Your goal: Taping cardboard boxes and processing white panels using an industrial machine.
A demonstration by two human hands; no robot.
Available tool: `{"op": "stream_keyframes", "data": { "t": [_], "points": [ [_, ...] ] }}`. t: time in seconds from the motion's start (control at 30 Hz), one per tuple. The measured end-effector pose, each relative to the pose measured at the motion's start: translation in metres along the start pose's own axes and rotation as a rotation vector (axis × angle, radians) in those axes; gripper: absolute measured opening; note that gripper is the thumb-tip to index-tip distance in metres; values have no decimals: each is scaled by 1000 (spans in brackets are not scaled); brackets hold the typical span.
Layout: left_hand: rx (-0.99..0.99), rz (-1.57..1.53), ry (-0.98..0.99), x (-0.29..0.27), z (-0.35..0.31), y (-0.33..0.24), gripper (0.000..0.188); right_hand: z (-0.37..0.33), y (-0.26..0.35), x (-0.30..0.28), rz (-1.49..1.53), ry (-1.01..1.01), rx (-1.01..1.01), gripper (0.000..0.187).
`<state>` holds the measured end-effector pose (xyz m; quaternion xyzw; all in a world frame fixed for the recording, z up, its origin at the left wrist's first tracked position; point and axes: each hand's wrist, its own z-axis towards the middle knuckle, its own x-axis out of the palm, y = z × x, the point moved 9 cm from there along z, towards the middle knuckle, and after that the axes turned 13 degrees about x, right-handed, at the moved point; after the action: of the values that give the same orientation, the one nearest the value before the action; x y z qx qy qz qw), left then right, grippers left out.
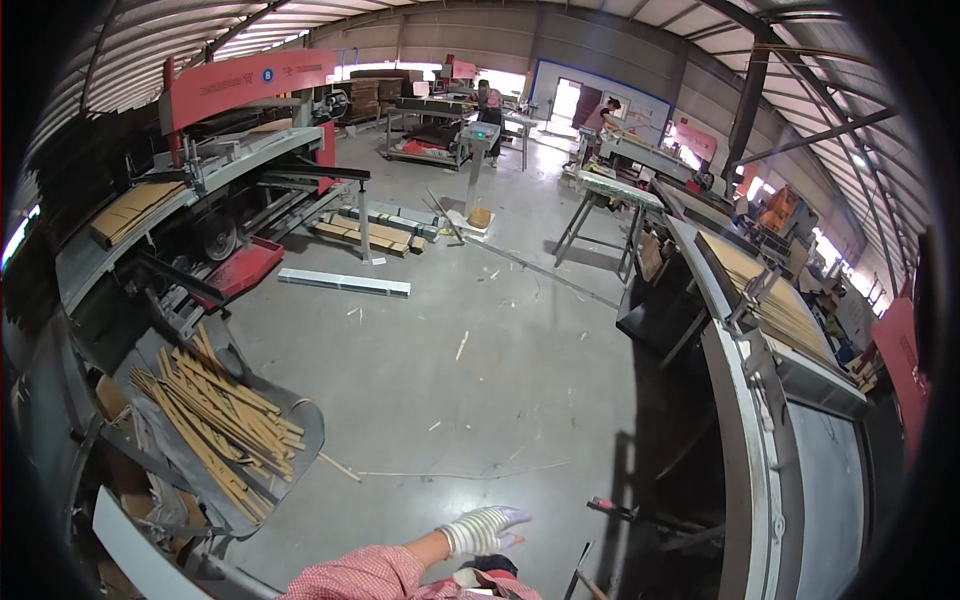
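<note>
My left hand (482, 531), in a white striped glove, reaches across the lower middle of the view from a red checked sleeve (362, 578). Its fingers stretch to the right, slightly apart, and I see nothing in them. Below it are a dark rounded thing and some red cloth, partly cut off by the lower edge. The hand hangs over the grey floor (480, 380) and touches no workpiece that I can see. My right hand is out of the picture.
Left, a dark cart (312, 440) holds loose tan strips (215, 420); behind it stands a red-topped machine (250, 85). Along the right runs a long machine bed (745, 440) with stacked tan strips (770, 300). A pale bundle (344, 282) lies on the floor. Two people work far off.
</note>
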<state>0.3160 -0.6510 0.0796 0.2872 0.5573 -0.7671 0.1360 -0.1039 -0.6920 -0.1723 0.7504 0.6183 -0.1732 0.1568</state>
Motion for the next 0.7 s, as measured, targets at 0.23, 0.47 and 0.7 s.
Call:
{"op": "stream_keyframes", "data": {
  "t": [0.23,0.47,0.7],
  "points": [
    [-1181,-81,-252,-90,-96,284,54,89,144,-150,-90,45,-49,38],
    [-1444,-324,-696,-185,-234,360,31,278,477,-394,-438,-252,-418,38],
    [-1453,-426,-609,-229,-255,518,29,197,912,-404,-258,-221,-929,35]
  ]
}}
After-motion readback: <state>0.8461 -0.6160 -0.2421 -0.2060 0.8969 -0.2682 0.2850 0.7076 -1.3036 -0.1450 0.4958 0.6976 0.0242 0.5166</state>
